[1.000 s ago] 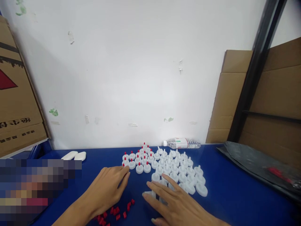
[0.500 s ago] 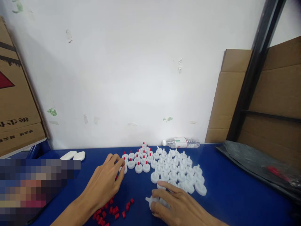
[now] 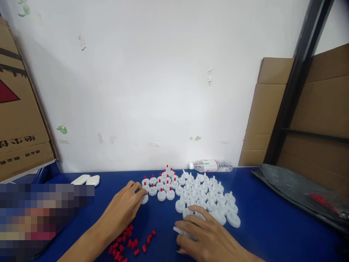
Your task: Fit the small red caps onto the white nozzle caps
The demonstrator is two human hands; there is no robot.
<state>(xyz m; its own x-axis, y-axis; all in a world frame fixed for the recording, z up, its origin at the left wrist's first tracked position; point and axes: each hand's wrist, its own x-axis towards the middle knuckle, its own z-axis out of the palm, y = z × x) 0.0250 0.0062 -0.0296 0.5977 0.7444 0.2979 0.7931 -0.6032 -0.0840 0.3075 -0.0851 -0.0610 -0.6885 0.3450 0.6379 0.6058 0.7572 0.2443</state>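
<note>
My left hand [image 3: 128,202] is closed, with its fingertips on top of a white nozzle cap [image 3: 144,199] at the near left of the group of white caps with red tips [image 3: 161,195]. The fingers hide that cap's top. My right hand [image 3: 200,233] curls around another white nozzle cap [image 3: 183,231], which lies tilted with its spout to the left and is mostly hidden by the fingers. Beyond that hand stand many white nozzle caps with bare spouts [image 3: 201,195]. Small loose red tips [image 3: 132,244] lie on the table near my left wrist.
A clear plastic bottle [image 3: 211,166] lies against the wall behind the caps. Two white rounded objects [image 3: 93,180] rest at the back left of the blue table [image 3: 261,218]. A dark plastic bag [image 3: 289,193] is on the right, and cardboard [image 3: 265,112] leans behind it.
My left fingers have drawn closer together over the cap. In my right hand the white cap has turned and is now more covered by the fingers. The view has shifted slightly.
</note>
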